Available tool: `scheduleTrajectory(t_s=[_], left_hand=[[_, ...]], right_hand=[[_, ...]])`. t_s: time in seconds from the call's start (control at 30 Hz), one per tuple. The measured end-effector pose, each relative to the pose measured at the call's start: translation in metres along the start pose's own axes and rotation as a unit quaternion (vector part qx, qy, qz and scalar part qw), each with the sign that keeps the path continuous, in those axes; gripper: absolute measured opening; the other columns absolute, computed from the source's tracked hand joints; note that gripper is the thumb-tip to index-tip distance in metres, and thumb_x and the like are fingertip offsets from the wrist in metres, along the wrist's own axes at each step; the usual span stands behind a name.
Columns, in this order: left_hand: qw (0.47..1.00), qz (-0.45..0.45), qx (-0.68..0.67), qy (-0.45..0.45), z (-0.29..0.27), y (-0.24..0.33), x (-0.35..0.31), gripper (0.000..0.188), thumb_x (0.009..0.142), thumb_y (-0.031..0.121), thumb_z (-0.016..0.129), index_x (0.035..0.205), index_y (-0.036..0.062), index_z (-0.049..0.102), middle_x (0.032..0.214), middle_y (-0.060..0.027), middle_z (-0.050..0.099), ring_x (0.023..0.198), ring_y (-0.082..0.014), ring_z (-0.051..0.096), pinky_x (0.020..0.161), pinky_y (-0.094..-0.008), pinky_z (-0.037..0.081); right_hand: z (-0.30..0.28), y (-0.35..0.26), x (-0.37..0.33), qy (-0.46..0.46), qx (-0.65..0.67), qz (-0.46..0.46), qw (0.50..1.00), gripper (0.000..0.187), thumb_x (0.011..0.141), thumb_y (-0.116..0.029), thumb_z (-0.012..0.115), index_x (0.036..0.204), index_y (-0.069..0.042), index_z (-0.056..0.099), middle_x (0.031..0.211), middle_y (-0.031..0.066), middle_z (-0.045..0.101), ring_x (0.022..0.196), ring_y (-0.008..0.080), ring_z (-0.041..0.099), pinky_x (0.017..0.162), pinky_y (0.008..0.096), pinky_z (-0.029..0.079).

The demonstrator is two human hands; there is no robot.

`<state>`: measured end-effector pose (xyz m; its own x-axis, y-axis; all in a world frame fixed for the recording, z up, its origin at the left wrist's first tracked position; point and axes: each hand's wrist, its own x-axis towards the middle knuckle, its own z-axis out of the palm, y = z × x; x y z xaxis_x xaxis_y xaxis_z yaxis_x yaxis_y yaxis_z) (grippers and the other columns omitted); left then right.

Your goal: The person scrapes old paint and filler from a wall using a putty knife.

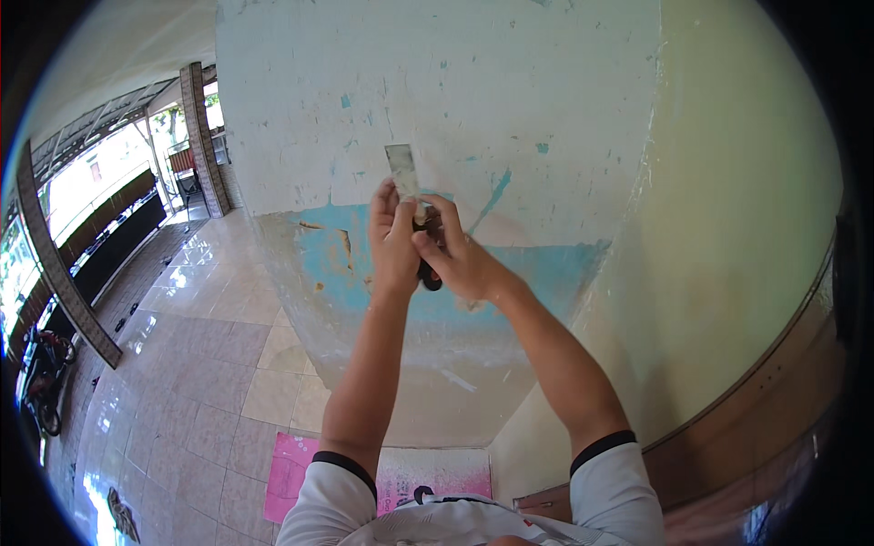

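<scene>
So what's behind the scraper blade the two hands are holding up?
Behind the scraper blade is the white-painted wall, flaking above a blue band. The left hand and right hand cover most of the handle.

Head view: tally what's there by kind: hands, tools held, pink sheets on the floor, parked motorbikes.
Hands: 2, left hand and right hand
Scraper, held by both hands against the wall: 1
Pink sheet on the floor: 1
Motorbike: 1
Total: 5
</scene>
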<state>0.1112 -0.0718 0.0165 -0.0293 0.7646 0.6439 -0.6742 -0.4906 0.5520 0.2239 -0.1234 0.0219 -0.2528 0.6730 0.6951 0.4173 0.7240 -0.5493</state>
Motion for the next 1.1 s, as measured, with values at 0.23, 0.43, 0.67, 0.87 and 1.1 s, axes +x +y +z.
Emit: scheduleTrajectory(t_s=[0.23,0.43,0.67,0.87,1.1], left_hand=[[0.976,-0.078,0.066,-0.193,0.012,-0.007,0.002,0.046,0.099,0.008,0.060,0.144,0.0084,0.048,0.130,-0.0123,0.063,0.110,-0.0263,0.065,0.089,-0.0341,0.054],[0.698,0.332,0.621,-0.129,-0.068,0.032,0.054,0.070,0.090,0.031,0.075,0.152,0.0176,0.046,0.159,-0.0145,0.042,0.146,-0.0361,0.039,0.115,-0.0620,0.028],[0.522,0.251,0.788,-0.206,-0.112,0.040,0.069,0.132,0.046,0.079,0.083,0.160,0.0360,0.031,0.172,-0.0100,0.013,0.158,-0.0384,0.005,0.111,-0.0817,0.000],[0.552,0.415,0.705,-0.163,-0.150,0.006,0.073,0.106,0.069,0.085,0.066,0.159,0.0361,0.035,0.170,-0.0049,0.023,0.158,-0.0353,0.012,0.118,-0.0734,-0.001],[0.548,0.425,0.707,-0.139,-0.153,0.001,0.072,0.085,0.083,0.076,0.061,0.155,0.0347,0.042,0.167,-0.0013,0.032,0.157,-0.0320,0.020,0.123,-0.0654,0.002]], right_hand=[[-0.016,0.007,-0.056,0.080,0.006,0.182,0.980,0.067,0.106,-0.017,0.050,0.161,-0.016,0.011,0.097,0.0150,0.066,0.077,0.0218,0.062,0.076,0.0347,0.052],[-0.017,0.064,-0.098,0.175,-0.186,0.171,0.952,0.063,0.105,-0.017,0.051,0.162,-0.013,0.026,0.100,0.0174,0.066,0.077,0.0234,0.061,0.077,0.0373,0.052],[0.001,0.092,-0.097,0.218,-0.266,0.122,0.931,0.063,0.105,-0.019,0.052,0.162,-0.016,0.026,0.105,0.0216,0.070,0.082,0.0375,0.067,0.080,0.0421,0.054],[-0.005,0.072,-0.090,0.177,-0.376,0.181,0.891,0.066,0.104,-0.027,0.051,0.163,-0.025,0.023,0.112,0.0216,0.072,0.095,0.0436,0.070,0.079,0.0503,0.056],[0.005,0.055,-0.078,0.172,-0.435,0.222,0.856,0.065,0.105,-0.033,0.047,0.164,-0.028,0.019,0.106,0.0185,0.074,0.087,0.0442,0.070,0.073,0.0525,0.057]])
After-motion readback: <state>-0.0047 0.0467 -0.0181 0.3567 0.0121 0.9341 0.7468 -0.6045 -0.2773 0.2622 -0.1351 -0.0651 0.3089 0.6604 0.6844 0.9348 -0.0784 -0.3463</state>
